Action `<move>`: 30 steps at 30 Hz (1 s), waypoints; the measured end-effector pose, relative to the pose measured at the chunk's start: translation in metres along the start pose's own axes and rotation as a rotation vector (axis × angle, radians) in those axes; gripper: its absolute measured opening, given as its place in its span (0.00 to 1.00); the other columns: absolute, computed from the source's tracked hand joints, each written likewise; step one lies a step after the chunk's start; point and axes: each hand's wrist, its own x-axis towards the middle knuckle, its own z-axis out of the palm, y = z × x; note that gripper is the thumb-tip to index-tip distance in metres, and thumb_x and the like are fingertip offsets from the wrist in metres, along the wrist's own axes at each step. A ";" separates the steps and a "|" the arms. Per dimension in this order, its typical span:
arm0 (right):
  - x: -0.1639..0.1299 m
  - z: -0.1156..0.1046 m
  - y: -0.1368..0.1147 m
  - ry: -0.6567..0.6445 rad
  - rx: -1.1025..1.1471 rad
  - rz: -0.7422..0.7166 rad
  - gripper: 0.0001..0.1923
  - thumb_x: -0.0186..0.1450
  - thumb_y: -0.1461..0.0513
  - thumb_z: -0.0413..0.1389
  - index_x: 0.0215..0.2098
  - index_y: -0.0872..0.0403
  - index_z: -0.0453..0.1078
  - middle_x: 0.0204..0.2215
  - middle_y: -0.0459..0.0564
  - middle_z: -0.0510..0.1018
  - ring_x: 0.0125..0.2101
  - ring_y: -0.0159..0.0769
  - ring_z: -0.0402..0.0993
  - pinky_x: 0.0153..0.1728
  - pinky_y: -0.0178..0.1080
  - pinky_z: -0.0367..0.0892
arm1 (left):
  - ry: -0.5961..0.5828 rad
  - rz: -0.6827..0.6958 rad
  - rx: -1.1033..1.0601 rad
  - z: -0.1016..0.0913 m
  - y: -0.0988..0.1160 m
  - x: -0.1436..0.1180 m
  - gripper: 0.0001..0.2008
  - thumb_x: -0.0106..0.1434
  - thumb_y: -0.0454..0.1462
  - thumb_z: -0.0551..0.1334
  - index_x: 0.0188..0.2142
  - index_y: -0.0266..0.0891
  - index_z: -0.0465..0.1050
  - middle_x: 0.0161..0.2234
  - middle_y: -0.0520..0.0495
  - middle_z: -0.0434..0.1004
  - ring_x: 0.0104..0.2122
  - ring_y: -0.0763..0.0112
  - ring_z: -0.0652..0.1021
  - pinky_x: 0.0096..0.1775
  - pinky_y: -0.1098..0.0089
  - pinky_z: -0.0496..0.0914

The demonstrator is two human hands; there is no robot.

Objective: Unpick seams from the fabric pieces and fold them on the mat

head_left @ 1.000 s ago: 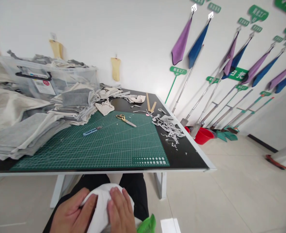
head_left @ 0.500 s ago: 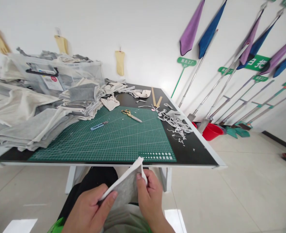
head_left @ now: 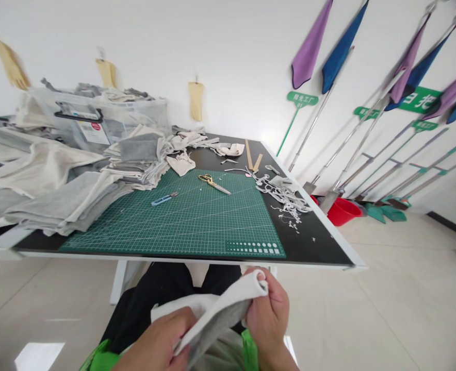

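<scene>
Grey-and-white felt-like cloth piece is pinched between both hands over the person's lap, below the near edge of the tabletop. The left hand grips its lower end, the wrist cut off by the frame; the right hand clenches the upper rolled end. How far the cloth runs beneath the hands is hidden. On the tabletop lies a green cutting mat, reaching almost to the near edge. On it rest a blue utility knife and, farther back, gold-handled scissors. White fabric trimmings litter the right edge. Stacks of grey and cream fabric crowd the left side, a clear storage bin behind them. Mops with purple and blue cloths lean on the white wall, beside a red bucket on the tiled floor.
</scene>
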 end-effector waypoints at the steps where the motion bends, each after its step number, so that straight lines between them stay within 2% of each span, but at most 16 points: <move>1: 0.001 -0.001 -0.001 0.034 0.017 0.009 0.19 0.67 0.53 0.48 0.23 0.55 0.66 0.16 0.44 0.66 0.18 0.29 0.60 0.18 0.31 0.55 | -0.042 0.021 -0.015 0.000 0.002 0.000 0.07 0.55 0.33 0.54 0.29 0.43 0.70 0.29 0.52 0.75 0.30 0.71 0.74 0.35 0.76 0.68; 5: 0.002 -0.004 -0.004 0.162 0.121 0.002 0.17 0.66 0.54 0.51 0.24 0.56 0.67 0.17 0.46 0.69 0.17 0.30 0.63 0.18 0.32 0.56 | -0.146 0.051 -0.023 0.005 0.001 -0.002 0.08 0.54 0.30 0.53 0.28 0.42 0.69 0.29 0.52 0.74 0.29 0.72 0.73 0.34 0.76 0.67; 8: 0.002 -0.009 -0.008 0.283 0.207 -0.022 0.15 0.65 0.55 0.52 0.26 0.56 0.67 0.18 0.48 0.71 0.17 0.33 0.66 0.17 0.33 0.59 | -0.061 -0.034 0.077 0.008 -0.014 -0.004 0.08 0.53 0.28 0.52 0.25 0.40 0.66 0.27 0.52 0.72 0.28 0.72 0.73 0.32 0.75 0.65; 11: 0.003 -0.016 -0.014 0.302 0.277 -0.063 0.13 0.66 0.56 0.50 0.28 0.55 0.67 0.18 0.48 0.72 0.17 0.35 0.68 0.16 0.35 0.62 | 0.201 -0.139 0.225 0.002 -0.034 -0.005 0.09 0.55 0.28 0.51 0.25 0.40 0.66 0.24 0.53 0.71 0.27 0.72 0.73 0.30 0.74 0.64; 15: 0.005 -0.019 -0.022 0.254 0.301 -0.174 0.11 0.66 0.59 0.49 0.29 0.53 0.68 0.18 0.49 0.74 0.17 0.36 0.70 0.16 0.37 0.65 | 0.621 -0.178 0.422 -0.015 -0.050 -0.005 0.08 0.60 0.33 0.51 0.31 0.42 0.68 0.27 0.52 0.72 0.28 0.71 0.74 0.32 0.73 0.64; 17: 0.003 -0.015 -0.027 0.317 0.285 -0.199 0.08 0.65 0.61 0.51 0.29 0.53 0.69 0.18 0.49 0.74 0.17 0.36 0.71 0.16 0.37 0.66 | 0.758 -0.199 0.546 -0.020 -0.055 -0.004 0.08 0.60 0.32 0.50 0.33 0.41 0.67 0.29 0.50 0.74 0.32 0.69 0.75 0.34 0.72 0.64; 18: 0.002 -0.013 -0.029 0.386 0.281 -0.197 0.08 0.65 0.62 0.51 0.29 0.53 0.70 0.18 0.49 0.75 0.17 0.36 0.71 0.16 0.37 0.66 | 0.790 -0.210 0.609 -0.021 -0.058 -0.003 0.08 0.60 0.32 0.50 0.33 0.41 0.67 0.30 0.49 0.74 0.33 0.68 0.75 0.35 0.72 0.64; 21: 0.001 -0.013 -0.032 0.576 0.286 -0.175 0.07 0.63 0.63 0.52 0.28 0.53 0.71 0.17 0.48 0.75 0.17 0.36 0.71 0.16 0.38 0.67 | 0.805 -0.240 0.750 -0.020 -0.073 -0.003 0.08 0.60 0.31 0.51 0.35 0.40 0.67 0.32 0.49 0.75 0.31 0.68 0.76 0.33 0.71 0.64; 25: 0.009 -0.032 -0.026 0.639 0.261 -0.176 0.07 0.60 0.61 0.55 0.26 0.54 0.71 0.18 0.48 0.75 0.19 0.38 0.71 0.19 0.40 0.68 | 0.750 -0.383 0.805 -0.018 -0.095 -0.007 0.08 0.60 0.32 0.52 0.37 0.41 0.68 0.32 0.50 0.77 0.29 0.69 0.77 0.31 0.71 0.64; 27: 0.016 -0.042 -0.020 0.716 0.214 -0.181 0.05 0.59 0.62 0.56 0.26 0.54 0.71 0.19 0.47 0.75 0.19 0.37 0.71 0.20 0.39 0.68 | 0.728 -0.437 0.790 -0.019 -0.100 -0.011 0.09 0.61 0.33 0.51 0.38 0.41 0.68 0.34 0.50 0.77 0.31 0.68 0.77 0.32 0.71 0.64; 30: 0.026 -0.052 -0.009 0.850 0.108 -0.168 0.03 0.57 0.62 0.58 0.26 0.53 0.71 0.19 0.47 0.74 0.20 0.37 0.69 0.20 0.38 0.66 | 0.763 -0.534 0.754 -0.025 -0.100 -0.016 0.10 0.61 0.32 0.51 0.39 0.41 0.68 0.36 0.49 0.77 0.32 0.67 0.76 0.32 0.70 0.64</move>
